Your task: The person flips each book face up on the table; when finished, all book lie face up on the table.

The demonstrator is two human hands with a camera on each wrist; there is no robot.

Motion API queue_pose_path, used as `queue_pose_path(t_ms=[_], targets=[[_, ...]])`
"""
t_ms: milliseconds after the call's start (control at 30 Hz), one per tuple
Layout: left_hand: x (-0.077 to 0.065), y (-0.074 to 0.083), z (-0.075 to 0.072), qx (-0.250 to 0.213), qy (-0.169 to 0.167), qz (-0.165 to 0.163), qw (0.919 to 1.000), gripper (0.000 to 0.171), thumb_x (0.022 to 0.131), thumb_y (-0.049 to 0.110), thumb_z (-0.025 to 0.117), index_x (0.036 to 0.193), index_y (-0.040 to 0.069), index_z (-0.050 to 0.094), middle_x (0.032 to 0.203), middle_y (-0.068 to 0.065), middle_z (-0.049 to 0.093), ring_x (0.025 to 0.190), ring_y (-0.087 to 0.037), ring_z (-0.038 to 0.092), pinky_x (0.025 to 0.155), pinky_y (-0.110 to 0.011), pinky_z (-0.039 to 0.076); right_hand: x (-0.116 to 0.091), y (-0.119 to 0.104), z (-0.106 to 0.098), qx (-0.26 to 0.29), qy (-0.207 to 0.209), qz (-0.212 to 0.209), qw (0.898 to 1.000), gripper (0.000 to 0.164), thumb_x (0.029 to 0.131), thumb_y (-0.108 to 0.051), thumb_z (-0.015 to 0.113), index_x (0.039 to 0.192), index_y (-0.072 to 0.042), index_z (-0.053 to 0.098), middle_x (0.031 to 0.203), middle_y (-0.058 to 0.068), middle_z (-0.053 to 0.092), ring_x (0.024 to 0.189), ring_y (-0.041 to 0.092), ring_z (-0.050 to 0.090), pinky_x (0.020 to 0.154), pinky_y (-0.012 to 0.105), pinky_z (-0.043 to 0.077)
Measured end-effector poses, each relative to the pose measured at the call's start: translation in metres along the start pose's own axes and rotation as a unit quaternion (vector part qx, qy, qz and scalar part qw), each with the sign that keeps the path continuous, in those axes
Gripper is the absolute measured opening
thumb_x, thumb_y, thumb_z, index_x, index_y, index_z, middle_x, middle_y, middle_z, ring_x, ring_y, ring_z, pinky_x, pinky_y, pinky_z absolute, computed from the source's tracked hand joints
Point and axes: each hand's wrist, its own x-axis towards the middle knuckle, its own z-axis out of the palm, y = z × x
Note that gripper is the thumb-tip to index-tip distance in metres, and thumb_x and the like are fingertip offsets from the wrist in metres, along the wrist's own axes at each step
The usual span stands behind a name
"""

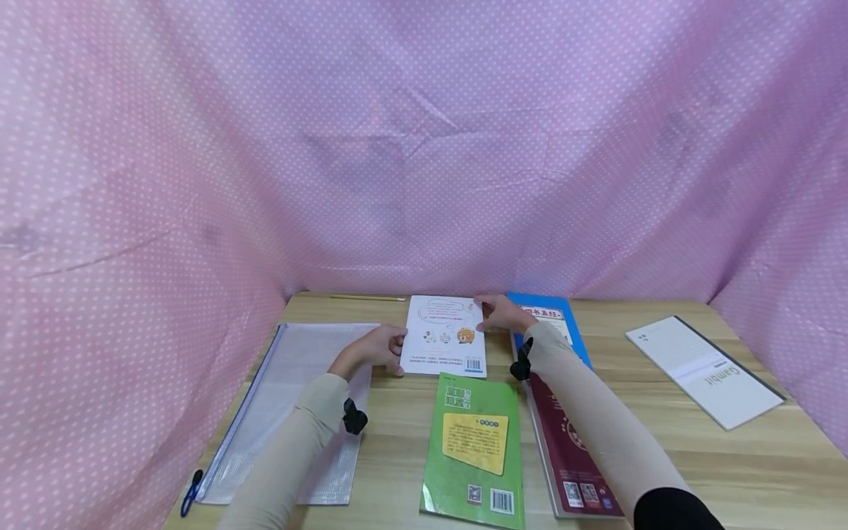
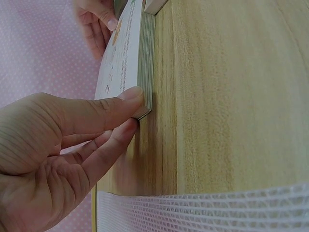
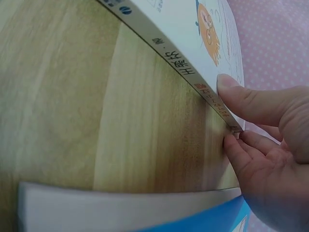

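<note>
A white book [image 1: 442, 353] with cartoon animals and a barcode on its cover lies face up at the back middle of the table in the head view. My left hand [image 1: 379, 346] pinches its left side; the left wrist view shows the thumb on top at a corner of the book [image 2: 126, 58] and fingers below. At the opposite side, my right hand [image 1: 501, 312] grips the spine edge towards the far end. In the right wrist view its thumb presses the top of the book [image 3: 183, 36], with fingertips at the lower edge.
A green book [image 1: 433, 471] lies just in front. Right of it are a blue book [image 1: 575, 324] and a maroon book [image 1: 556, 434], partly under my right arm. A white notepad [image 1: 705, 372] lies far right, a mesh zip pouch [image 1: 265, 427] left, a pencil [image 1: 367, 298] behind.
</note>
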Motion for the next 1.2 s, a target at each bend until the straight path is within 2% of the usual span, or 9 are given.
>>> queue_pose_path(t_ms=[200,333,633,733,900,967,1100,1200], targets=[[-0.0015,0.0008,-0.0002,-0.016,-0.001,-0.006,0.9999,0.092,0.070,-0.012,0.085,0.152,-0.003,0.043,0.115,-0.008,0.055,0.100,-0.019,0.055,0.080,-0.023,0.052,-0.0013,-0.0019,-0.0013,-0.030,0.001,-0.005,1.000,0.078,0.090,-0.005,0.076,0.157,0.000,0.035,0.163,0.025,0.030,0.149,0.041,0.032,0.121,0.053,0.036],[-0.0017,0.0006,0.0001,-0.014,0.001,-0.009,0.9999,0.092,0.070,-0.012,0.085,0.152,-0.002,0.043,0.115,-0.008,0.055,0.100,-0.018,0.055,0.079,-0.022,0.051,-0.0025,-0.0026,-0.0014,-0.042,0.002,-0.003,0.999,0.078,0.091,-0.006,0.076,0.157,0.001,0.034,0.164,0.026,0.028,0.151,0.043,0.027,0.122,0.054,0.033],[-0.0043,0.0027,0.0008,-0.013,0.002,0.003,0.9999,0.092,0.070,-0.014,0.084,0.151,-0.005,0.042,0.112,-0.010,0.054,0.096,-0.018,0.053,0.076,-0.022,0.050,-0.0049,-0.0042,0.0001,-0.041,0.002,0.001,0.999,0.077,0.092,-0.007,0.074,0.157,-0.001,0.033,0.165,0.025,0.026,0.153,0.042,0.022,0.123,0.054,0.031],[-0.0052,0.0040,0.0004,-0.007,0.001,0.008,0.9999,0.083,0.070,-0.013,0.085,0.146,-0.005,0.050,0.110,-0.010,0.054,0.095,-0.018,0.052,0.075,-0.021,0.048,-0.0050,-0.0044,0.0003,-0.037,0.003,0.008,0.999,0.077,0.092,-0.007,0.074,0.158,-0.003,0.033,0.166,0.023,0.024,0.155,0.041,0.019,0.124,0.054,0.029],[-0.0057,0.0047,-0.0002,0.003,0.002,0.012,0.9999,0.078,0.070,-0.013,0.085,0.141,-0.003,0.055,0.108,-0.010,0.054,0.094,-0.019,0.051,0.073,-0.022,0.047,-0.0052,-0.0049,0.0012,-0.039,0.006,0.013,0.999,0.077,0.093,-0.007,0.073,0.158,-0.004,0.034,0.166,0.023,0.024,0.155,0.041,0.019,0.124,0.054,0.029],[-0.0048,0.0034,-0.0001,0.010,0.005,0.015,0.9998,0.083,0.070,-0.012,0.085,0.145,-0.004,0.051,0.108,-0.010,0.054,0.094,-0.018,0.052,0.073,-0.021,0.047,-0.0048,-0.0047,0.0012,-0.040,0.008,0.014,0.999,0.077,0.092,-0.007,0.074,0.158,-0.004,0.034,0.166,0.023,0.024,0.154,0.041,0.019,0.124,0.055,0.029],[-0.0010,0.0000,0.0012,0.028,0.005,0.025,0.9993,0.061,0.070,-0.010,0.086,0.126,-0.004,0.062,0.106,-0.010,0.053,0.094,-0.018,0.052,0.074,-0.022,0.046,-0.0031,-0.0041,0.0015,-0.044,0.011,0.018,0.999,0.078,0.091,-0.006,0.074,0.158,-0.004,0.035,0.166,0.023,0.024,0.155,0.041,0.019,0.125,0.054,0.028],[-0.0001,-0.0005,0.0021,0.039,0.008,0.027,0.9988,0.057,0.070,-0.008,0.087,0.122,-0.003,0.062,0.107,-0.009,0.053,0.095,-0.018,0.052,0.077,-0.023,0.046,-0.0020,-0.0053,0.0022,-0.049,0.011,0.020,0.999,0.077,0.091,-0.006,0.074,0.158,-0.004,0.035,0.166,0.023,0.025,0.154,0.041,0.020,0.125,0.054,0.028]])
